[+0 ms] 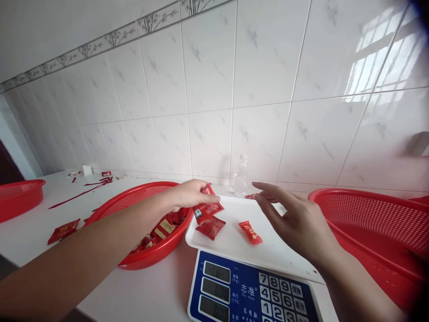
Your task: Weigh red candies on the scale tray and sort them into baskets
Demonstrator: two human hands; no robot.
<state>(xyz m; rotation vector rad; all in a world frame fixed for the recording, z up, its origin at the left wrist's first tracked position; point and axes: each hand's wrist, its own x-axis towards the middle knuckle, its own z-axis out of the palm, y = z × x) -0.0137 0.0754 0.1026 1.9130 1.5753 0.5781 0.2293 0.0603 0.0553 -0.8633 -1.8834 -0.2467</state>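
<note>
My left hand reaches over the rim of a red basket to the left end of a white scale tray. Its fingers are closed around a shiny red wrapped packet. Just below that, another red packet lies on the tray, and a small red wrapped candy rests near the tray's middle. Over the right part of the tray hangs my right hand, fingers stretched and apart, with nothing seen in them. Red and gold packets lie in the basket, partly hidden by my left forearm.
The scale's blue keypad panel faces me. To the right stands a second red basket, and another red basket is at far left. A clear plastic bottle stands by the tiled wall. Red ribbon and a packet lie left.
</note>
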